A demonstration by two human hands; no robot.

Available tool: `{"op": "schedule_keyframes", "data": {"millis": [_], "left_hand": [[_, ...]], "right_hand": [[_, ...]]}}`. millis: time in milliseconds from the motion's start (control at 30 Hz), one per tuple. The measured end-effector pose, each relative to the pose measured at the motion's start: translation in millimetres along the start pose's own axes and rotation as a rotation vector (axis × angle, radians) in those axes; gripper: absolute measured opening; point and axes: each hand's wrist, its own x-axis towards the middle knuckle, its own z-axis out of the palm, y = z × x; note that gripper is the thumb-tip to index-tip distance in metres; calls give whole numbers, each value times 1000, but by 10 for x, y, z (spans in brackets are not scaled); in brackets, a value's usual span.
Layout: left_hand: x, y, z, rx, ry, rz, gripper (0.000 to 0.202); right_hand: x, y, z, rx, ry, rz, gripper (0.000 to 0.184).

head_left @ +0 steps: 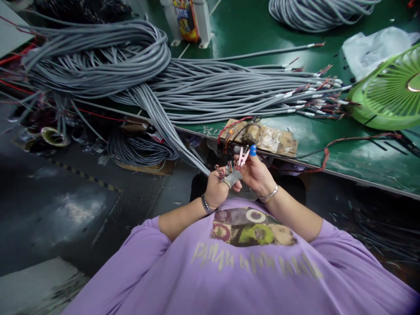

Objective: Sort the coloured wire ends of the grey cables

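Note:
My left hand (218, 187) is closed around the end of a grey cable (170, 131) that runs down from the big bundle on the bench; its stripped coloured wires stick out above my fist, and a grey sleeve covers one finger. My right hand (256, 173) is closed too, pinching a small pink clip-like tool (242, 156) at those wire ends; a blue cap sits on one fingertip. Both hands meet just in front of the bench edge, above my purple shirt.
A large pile of grey cables (98, 61) with stripped ends (315, 94) lies across the green bench (344, 153). A green fan (390, 89), a white plastic bag (374, 48), a taped cardboard block (265, 135) and another cable coil (315, 13) are on it. More coils (138, 151) lie below left.

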Motion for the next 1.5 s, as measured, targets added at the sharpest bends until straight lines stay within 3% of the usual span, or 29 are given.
{"op": "schedule_keyframes", "data": {"millis": [100, 300, 500, 667, 800, 933, 1167, 1400, 1500], "left_hand": [[-2, 0, -5, 21, -9, 9, 39], [-70, 76, -30, 46, -32, 25, 39], [-112, 97, -58, 32, 22, 85, 37], [-53, 57, -23, 74, 59, 113, 40], [-16, 81, 23, 107, 90, 143, 38], [1, 90, 42, 101, 106, 130, 37], [-12, 44, 14, 109, 90, 120, 34], [-45, 73, 19, 97, 94, 105, 38], [-70, 40, -57, 94, 40, 90, 38]], "right_hand": [[6, 5, 34, 116, 93, 6, 53], [-28, 11, 60, 185, 120, -2, 53], [-91, -68, 48, 55, 68, 3, 57], [-101, -51, 56, -18, 116, -82, 47], [-94, 11, 49, -61, 92, -149, 50], [-85, 23, 41, -83, 54, -95, 53], [-52, 9, 25, 56, 139, -91, 38], [-88, 51, 26, 115, 105, -50, 44], [-122, 39, 2, 131, 109, 9, 47]]}}
